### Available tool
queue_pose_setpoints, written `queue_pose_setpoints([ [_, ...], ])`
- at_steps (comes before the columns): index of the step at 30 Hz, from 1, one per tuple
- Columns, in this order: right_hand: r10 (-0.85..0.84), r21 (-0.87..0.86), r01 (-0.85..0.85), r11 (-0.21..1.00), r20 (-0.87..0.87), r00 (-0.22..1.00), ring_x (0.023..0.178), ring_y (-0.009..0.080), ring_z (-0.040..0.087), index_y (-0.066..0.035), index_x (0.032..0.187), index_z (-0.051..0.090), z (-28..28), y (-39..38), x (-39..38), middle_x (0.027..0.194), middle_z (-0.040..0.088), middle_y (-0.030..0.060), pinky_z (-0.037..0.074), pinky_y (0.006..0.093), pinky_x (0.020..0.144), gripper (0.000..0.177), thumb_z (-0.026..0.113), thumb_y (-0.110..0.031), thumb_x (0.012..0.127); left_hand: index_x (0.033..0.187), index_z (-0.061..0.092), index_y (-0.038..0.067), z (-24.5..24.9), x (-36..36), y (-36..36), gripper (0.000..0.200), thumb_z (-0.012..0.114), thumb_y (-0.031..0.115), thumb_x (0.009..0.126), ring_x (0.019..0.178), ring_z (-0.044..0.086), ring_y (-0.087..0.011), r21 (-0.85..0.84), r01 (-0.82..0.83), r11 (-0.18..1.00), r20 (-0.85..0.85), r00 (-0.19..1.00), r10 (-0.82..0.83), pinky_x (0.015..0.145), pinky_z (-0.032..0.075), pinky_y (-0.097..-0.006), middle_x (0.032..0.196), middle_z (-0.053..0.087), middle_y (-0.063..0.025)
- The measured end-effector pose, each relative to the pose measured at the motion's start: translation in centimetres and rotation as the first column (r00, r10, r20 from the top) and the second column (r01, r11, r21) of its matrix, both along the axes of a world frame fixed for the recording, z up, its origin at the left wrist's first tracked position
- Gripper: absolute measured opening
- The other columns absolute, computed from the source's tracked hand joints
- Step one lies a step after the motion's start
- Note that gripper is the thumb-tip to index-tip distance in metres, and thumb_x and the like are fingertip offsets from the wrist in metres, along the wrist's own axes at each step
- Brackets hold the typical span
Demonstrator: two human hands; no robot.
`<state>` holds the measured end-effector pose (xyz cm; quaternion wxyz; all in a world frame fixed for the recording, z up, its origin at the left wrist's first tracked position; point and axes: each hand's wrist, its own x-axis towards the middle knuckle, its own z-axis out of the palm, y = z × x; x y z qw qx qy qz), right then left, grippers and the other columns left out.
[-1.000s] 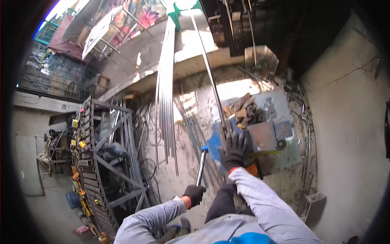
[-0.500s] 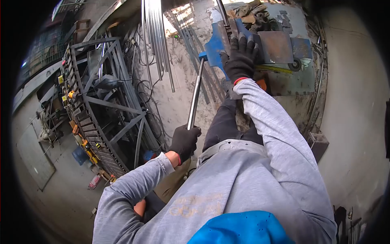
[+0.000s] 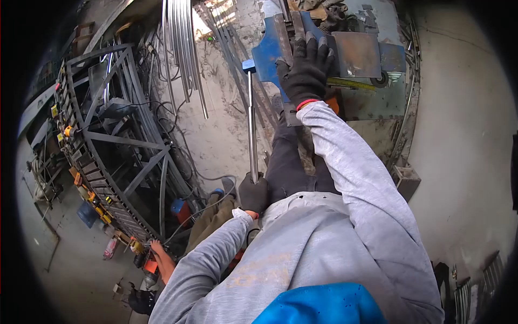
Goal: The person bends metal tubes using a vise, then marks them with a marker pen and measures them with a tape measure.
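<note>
My left hand (image 3: 253,193), in a black glove, is wrapped round the near end of a long shiny vise handle (image 3: 252,129). The handle runs up to a blue block at the left side of the blue bench vise (image 3: 265,54). My right hand (image 3: 306,73), also gloved, lies flat over the vise's jaws with its fingers apart. A dark metal bar (image 3: 284,7) stands up from between the jaws, its lower part hidden. Just right of that hand is a rusty metal plate (image 3: 356,54).
Long metal tubes (image 3: 183,43) extend from the top left. A welded grey frame (image 3: 124,141) stands at left, beside a rack with tools. A co-worker's arm (image 3: 163,262) and legs show lower left. Cables (image 3: 186,140) cross the floor. A yellow strip (image 3: 350,83) lies under the plate.
My left hand has swung right, closer to my body, and the handle now stands nearly straight up in view. My right hand stays on the vise. A co-worker's arm has appeared lower left.
</note>
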<state>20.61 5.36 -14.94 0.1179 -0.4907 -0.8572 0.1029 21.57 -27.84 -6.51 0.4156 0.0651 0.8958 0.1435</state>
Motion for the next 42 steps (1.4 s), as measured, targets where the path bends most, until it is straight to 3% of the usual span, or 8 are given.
queue_pose_setpoints([
  [8,0.008,0.054,-0.016,0.998,0.147,0.989,0.15,0.0487,0.027,-0.003,0.157,0.038,-0.9,-0.4,-0.2,0.16,0.035,0.0273,0.017,0.0612,0.124,0.086,0.059,-0.053,0.09,0.1,0.071,0.004,-10.5,3.9,-3.7,0.032,0.064,0.032,0.085,0.084,0.07,-0.0459,-0.053,-0.053,0.997,-0.113,0.992,0.046,0.079,0.054,-0.0529,0.086,0.072,-0.0255],
  [12,-0.001,0.112,-0.016,0.994,0.151,0.988,0.15,0.0485,0.028,-0.008,0.16,0.034,-1.8,-0.5,-0.1,0.16,0.036,0.026,0.018,0.0584,0.125,0.086,0.057,-0.055,0.091,0.1,0.07,0.006,-14.8,4.5,-4.5,0.034,0.064,0.037,0.087,0.084,0.071,-0.0464,-0.093,-0.039,0.995,-0.13,0.991,0.027,0.079,0.055,-0.0557,0.084,0.072,-0.0245],
  [14,0.029,0.118,-0.043,0.992,0.114,0.993,0.15,0.0502,0.027,-0.005,0.157,0.036,-1.9,-0.6,0.1,0.16,0.035,0.0275,0.017,0.0603,0.125,0.084,0.058,-0.051,0.09,0.097,0.07,0.008,-17.6,5.1,-5.1,0.035,0.065,0.041,0.086,0.084,0.071,-0.0459,-0.095,-0.037,0.995,-0.152,0.988,0.022,0.077,0.054,-0.0569,0.083,0.072,-0.0235],
  [15,0.046,0.111,-0.053,0.992,0.067,0.997,0.15,0.0519,0.026,-0.001,0.155,0.038,-2.0,-0.5,-0.1,0.16,0.034,0.0289,0.015,0.0621,0.125,0.082,0.059,-0.047,0.09,0.097,0.07,0.008,-19.2,5.1,-5.1,0.035,0.065,0.041,0.086,0.084,0.071,-0.0459,-0.078,-0.056,0.995,-0.147,0.988,0.044,0.077,0.054,-0.0569,0.083,0.072,-0.0235],
  [23,0.077,0.141,-0.076,0.987,-0.004,0.997,0.15,0.0492,0.028,-0.007,0.157,0.039,-3.2,-0.2,0.8,0.159,0.036,0.0279,0.02,0.058,0.124,0.082,0.056,-0.053,0.091,0.087,0.065,0.011,-31.0,6.0,-6.2,0.031,0.07,0.041,0.082,0.075,0.07,-0.0437,0.077,-0.035,0.996,-0.285,0.957,0.056,0.069,0.054,-0.0566,0.076,0.071,-0.0182],
  [29,0.14,0.124,-0.14,0.982,0.009,0.99,0.15,0.05,0.028,-0.007,0.157,0.038,-3.3,0.0,1.2,0.159,0.036,0.0286,0.019,0.059,0.124,0.082,0.056,-0.053,0.092,0.079,0.062,0.012,-35.4,6.3,-6.0,0.024,0.068,0.035,0.08,0.069,0.069,-0.0443,0.18,-0.037,0.983,-0.324,0.941,0.095,0.064,0.052,-0.0569,0.073,0.069,-0.0189],
  [36,0.209,0.178,-0.213,0.961,0.043,0.977,0.15,0.051,0.027,-0.007,0.157,0.038,-3.5,0.8,1.7,0.159,0.035,0.0294,0.018,0.0602,0.124,0.081,0.056,-0.052,0.092,0.085,0.067,0.012,-45.5,5.2,-3.2,0.02,0.066,0.032,0.083,0.072,0.068,-0.0438,0.315,0.032,0.948,-0.422,0.9,0.109,0.064,0.052,-0.0541,0.075,0.068,-0.0187],
  [42,0.163,0.132,-0.164,0.977,0.019,0.986,0.15,0.0518,0.027,-0.007,0.157,0.038,-2.6,-0.5,1.1,0.159,0.035,0.0301,0.016,0.0612,0.124,0.08,0.055,-0.052,0.093,0.095,0.069,0.008,-42.4,5.9,-5.1,0.026,0.06,0.032,0.089,0.088,0.068,-0.0498,0.194,-0.111,0.975,-0.256,0.953,0.16,0.078,0.052,-0.0582,0.088,0.071,-0.0261],
])
